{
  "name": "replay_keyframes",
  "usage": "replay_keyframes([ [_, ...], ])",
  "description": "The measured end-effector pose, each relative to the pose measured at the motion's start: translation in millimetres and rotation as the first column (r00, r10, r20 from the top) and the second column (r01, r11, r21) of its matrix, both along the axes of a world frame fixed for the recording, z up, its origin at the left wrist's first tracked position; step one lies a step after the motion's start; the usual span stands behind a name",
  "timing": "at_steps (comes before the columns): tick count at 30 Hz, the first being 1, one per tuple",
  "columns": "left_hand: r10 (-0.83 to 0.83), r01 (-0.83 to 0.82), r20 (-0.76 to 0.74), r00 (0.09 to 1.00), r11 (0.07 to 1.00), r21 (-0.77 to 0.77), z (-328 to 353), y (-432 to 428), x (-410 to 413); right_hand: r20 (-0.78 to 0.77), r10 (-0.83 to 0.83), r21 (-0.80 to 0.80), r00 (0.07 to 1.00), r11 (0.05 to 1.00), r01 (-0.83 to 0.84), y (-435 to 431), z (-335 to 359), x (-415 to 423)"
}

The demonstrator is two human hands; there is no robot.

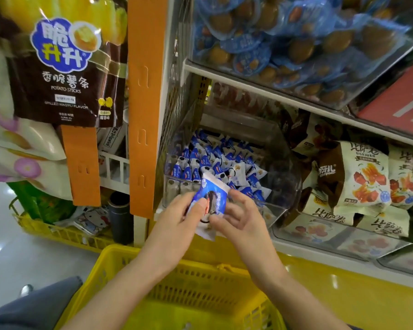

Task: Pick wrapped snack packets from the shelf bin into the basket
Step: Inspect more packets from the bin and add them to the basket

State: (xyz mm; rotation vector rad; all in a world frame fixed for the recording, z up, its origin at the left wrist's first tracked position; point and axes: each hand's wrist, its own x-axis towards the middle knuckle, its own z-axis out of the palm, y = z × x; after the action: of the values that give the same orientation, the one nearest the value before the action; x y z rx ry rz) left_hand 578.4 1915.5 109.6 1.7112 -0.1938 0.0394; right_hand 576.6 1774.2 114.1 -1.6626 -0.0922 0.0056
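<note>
Yellow basket (119,253) mesh filled the bottom of the view, directly under both forearms, and no packet could be made out in the part of it that showed. Just above its far rim, the left hand (176,220) and the right hand (238,215) met around one blue-and-white snack packet (212,194). The left grip pinched its lower left side, thumb laid across the front. The right grip held the right edge with curled fingers. The packet stood roughly upright, clear of the bin's front wall and above the basket, not in it.

Behind the hands sat the clear shelf bin (176,186), with many like packets (215,158) heaped inside. Judged from that, the task was at an early stage: one packet was lifted out but not dropped, and plenty were left to pick.

Right of the bin lay cream snack bags (362,177). Left of it hung an orange display strip (146,91) and a brown potato sticks bag (65,67), with a second yellow basket (65,232) on the floor below. Farthest up, a higher clear bin held blue egg packs (272,44).
</note>
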Motion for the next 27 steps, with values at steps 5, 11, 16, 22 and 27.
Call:
replay_keyframes([
  [5,0.018,-0.036,0.147,0.989,0.992,0.122,13.3,3.5,20.5,-0.060,0.114,0.018,0.992,0.993,-0.113,-4.0,26.1,15.5],
  [11,-0.098,-0.201,0.433,0.896,0.780,0.592,16.7,17.7,51.1,0.196,-0.273,-0.134,0.942,0.944,0.301,-18.2,53.3,110.1],
  [16,-0.215,-0.247,0.448,0.868,0.597,0.764,6.1,20.1,60.1,0.355,-0.287,-0.471,0.890,0.768,0.435,-21.6,37.1,219.2],
  [22,-0.245,-0.335,0.531,0.811,0.548,0.766,-1.2,20.7,67.5,0.375,-0.281,-0.548,0.883,0.701,0.456,-22.8,8.0,275.4],
  [27,-0.242,-0.346,0.546,0.802,0.557,0.755,-2.9,19.4,69.6,0.271,-0.150,-0.651,0.951,0.700,0.296,-23.5,5.0,279.8],
])
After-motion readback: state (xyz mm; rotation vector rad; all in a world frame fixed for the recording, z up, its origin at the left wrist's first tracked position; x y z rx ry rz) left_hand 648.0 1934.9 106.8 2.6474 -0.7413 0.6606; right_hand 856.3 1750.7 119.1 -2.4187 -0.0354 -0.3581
